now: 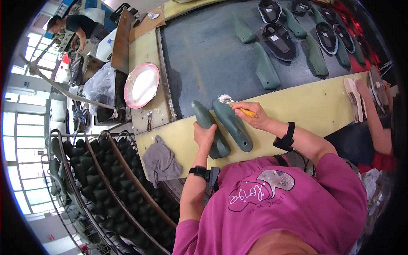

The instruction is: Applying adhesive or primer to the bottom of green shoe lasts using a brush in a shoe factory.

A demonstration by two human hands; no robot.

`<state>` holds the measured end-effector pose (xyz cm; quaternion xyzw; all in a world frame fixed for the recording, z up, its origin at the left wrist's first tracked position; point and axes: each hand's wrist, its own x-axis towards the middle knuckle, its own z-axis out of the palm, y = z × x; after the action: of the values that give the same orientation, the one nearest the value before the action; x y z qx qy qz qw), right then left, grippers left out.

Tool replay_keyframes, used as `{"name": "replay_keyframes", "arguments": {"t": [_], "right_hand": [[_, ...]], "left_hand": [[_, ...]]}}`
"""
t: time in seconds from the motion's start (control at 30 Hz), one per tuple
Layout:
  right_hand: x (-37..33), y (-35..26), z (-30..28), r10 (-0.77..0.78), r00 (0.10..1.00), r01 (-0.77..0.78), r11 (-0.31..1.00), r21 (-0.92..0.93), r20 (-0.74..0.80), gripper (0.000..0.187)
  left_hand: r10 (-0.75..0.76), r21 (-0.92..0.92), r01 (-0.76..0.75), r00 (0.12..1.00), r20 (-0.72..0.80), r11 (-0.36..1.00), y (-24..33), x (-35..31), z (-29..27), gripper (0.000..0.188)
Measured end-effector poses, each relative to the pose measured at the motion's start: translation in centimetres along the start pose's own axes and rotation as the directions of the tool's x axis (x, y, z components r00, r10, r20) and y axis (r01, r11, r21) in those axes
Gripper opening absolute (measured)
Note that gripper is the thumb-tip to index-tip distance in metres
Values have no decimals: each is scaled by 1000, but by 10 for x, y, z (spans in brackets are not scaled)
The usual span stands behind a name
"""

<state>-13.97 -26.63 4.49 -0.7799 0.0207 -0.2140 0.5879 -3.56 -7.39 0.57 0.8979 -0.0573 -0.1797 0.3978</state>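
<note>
My left hand (205,135) is closed round a dark green shoe last (203,113), which it holds slanting over the front of the yellow worktop. Just right of it a second green shoe last (234,125) lies with its holed heel end toward me. My right hand (255,115) grips a brush (249,113) by its yellow handle. The white, clumped bristles are at the toe end of the second last. Left of my hands stands a pink-rimmed bowl (128,101) with white stuff inside. A grey rag (161,159) hangs at the worktop's near left edge.
Beyond the yellow worktop (306,104) runs a dark belt (199,55) with several green lasts (267,68) and black shoe uppers (278,41). At left below stands a metal rack (114,148) full of lasts. Another person's hand (363,88) is by insoles (352,95) at right.
</note>
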Motion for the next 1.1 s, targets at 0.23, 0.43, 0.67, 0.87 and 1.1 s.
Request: {"name": "replay_keyframes", "arguments": {"t": [0.23,0.43,0.67,0.87,1.1], "right_hand": [[25,-10,-38,193,970,-217,961,172,144,19],[55,-37,-50,35,991,-69,960,270,128,23],[21,29,-48,315,944,-309,948,75,-100,13],[-34,92,-47,-123,992,78,800,-594,-36,27],[-49,94,-36,-105,994,34,644,-764,-44,30]], "left_hand": [[118,-379,-1,951,284,926,17,-12,-14,55],[239,-414,-10,830,504,910,72,-33,-34,63],[242,-555,157,781,576,817,61,4,-55,62],[128,-519,151,877,462,841,55,95,-21,51],[105,-350,9,947,304,937,73,236,2,50]]}}
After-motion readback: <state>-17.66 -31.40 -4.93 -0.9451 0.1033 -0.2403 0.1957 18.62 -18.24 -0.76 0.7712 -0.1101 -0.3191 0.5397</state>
